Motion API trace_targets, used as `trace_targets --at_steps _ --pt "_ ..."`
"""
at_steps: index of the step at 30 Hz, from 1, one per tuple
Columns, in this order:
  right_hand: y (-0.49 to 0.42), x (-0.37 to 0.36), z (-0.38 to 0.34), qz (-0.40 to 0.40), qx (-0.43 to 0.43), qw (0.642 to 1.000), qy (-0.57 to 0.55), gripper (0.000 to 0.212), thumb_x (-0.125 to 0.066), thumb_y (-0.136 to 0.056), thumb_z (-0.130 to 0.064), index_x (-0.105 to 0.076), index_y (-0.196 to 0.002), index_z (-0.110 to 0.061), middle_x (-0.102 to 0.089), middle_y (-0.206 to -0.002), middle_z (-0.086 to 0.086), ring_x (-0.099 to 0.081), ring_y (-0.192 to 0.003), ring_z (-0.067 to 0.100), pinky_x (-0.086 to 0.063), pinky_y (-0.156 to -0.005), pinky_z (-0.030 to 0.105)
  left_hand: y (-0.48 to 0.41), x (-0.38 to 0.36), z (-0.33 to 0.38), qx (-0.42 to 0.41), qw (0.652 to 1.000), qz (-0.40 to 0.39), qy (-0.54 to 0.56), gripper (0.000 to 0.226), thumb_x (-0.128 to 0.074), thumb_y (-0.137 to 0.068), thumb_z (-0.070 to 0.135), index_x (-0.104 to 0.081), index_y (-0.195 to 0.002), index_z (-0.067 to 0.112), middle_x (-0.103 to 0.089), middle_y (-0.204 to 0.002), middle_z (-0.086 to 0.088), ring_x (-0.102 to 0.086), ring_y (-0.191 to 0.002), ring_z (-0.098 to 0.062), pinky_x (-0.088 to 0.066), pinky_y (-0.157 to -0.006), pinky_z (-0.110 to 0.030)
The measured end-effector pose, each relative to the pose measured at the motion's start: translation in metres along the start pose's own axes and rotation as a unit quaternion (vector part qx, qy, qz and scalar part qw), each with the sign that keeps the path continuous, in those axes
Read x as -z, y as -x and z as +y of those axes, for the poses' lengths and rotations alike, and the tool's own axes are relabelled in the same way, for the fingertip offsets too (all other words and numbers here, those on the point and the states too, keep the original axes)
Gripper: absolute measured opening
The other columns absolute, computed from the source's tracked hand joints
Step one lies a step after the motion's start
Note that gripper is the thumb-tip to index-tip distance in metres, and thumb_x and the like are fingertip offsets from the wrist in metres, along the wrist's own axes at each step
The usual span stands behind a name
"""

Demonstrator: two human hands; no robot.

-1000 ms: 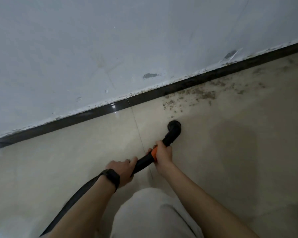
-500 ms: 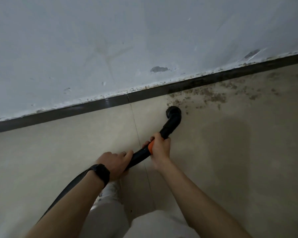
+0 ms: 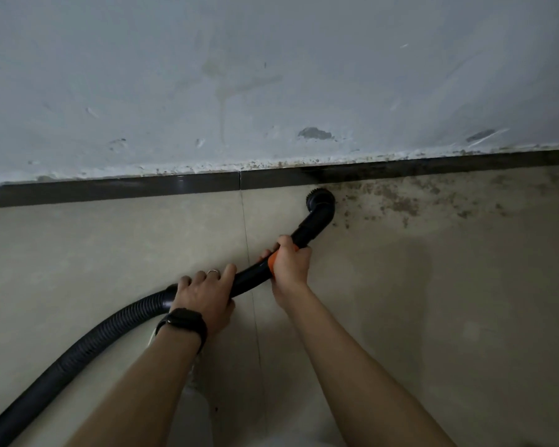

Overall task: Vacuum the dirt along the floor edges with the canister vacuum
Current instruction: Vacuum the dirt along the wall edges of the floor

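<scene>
Because the curved black wand (image 3: 250, 280) is rigid plastic while the ribbed hose (image 3: 88, 343) behind it is soft and springy, the pair should feel light but inclined to twist, so a two-point hold suits it. The right hand (image 3: 292, 269) is wrapped round the tube at its orange collar (image 3: 271, 260), close behind the bend, and the left hand (image 3: 204, 293) curls over the wand's rear end where the hose joins. The round brush nozzle (image 3: 320, 199) sits on the floor (image 3: 465, 301) just beside the dark skirting (image 3: 110, 191), at the left fringe of the scattered dirt (image 3: 400, 203) (most of it lies to the right, along the skirting). Open tile lies to the right and toward the person, so a sideways sweep looks unobstructed. The skirting is the hard limit, though the bristles can probably brush it safely. The hose trails off to the lower left, and its drag may tug the nozzle off line.
</scene>
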State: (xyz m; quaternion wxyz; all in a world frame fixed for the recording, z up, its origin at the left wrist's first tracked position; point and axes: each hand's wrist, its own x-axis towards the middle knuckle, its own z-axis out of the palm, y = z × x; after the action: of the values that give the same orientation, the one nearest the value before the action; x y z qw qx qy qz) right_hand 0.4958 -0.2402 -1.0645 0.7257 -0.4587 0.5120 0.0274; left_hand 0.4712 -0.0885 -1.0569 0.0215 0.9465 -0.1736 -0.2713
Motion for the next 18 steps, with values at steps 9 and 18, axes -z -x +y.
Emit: trace_targets --at_steps 9,18 --pt "-0.007 -0.015 -0.006 0.007 0.011 1.0 0.019 0.024 -0.052 -0.099 -0.01 -0.044 -0.122 -0.011 -0.052 -0.083 0.008 -0.057 -0.045 0.011 -0.056 -0.054 0.032 -0.006 0.003 0.0 0.006 0.999 0.013 0.051 0.039 -0.049 -0.09 0.033 -0.032 -0.125 0.025 -0.059 -0.111 -0.002 -0.056 -0.103 -0.027 -0.042 -0.091 -0.043" --pt "0.01 -0.036 -0.003 -0.067 -0.052 0.995 -0.05 0.029 -0.061 -0.1 -0.011 -0.044 -0.124 -0.009 -0.064 -0.09 0.01 -0.073 -0.063 0.022 -0.064 -0.065 0.041 0.003 0.011 -0.037 0.005 0.995 0.02 0.097 0.04 -0.054 -0.084 0.04 -0.035 -0.118 0.033 -0.049 -0.085 0.009 -0.059 -0.083 -0.025 -0.037 -0.068 -0.033"
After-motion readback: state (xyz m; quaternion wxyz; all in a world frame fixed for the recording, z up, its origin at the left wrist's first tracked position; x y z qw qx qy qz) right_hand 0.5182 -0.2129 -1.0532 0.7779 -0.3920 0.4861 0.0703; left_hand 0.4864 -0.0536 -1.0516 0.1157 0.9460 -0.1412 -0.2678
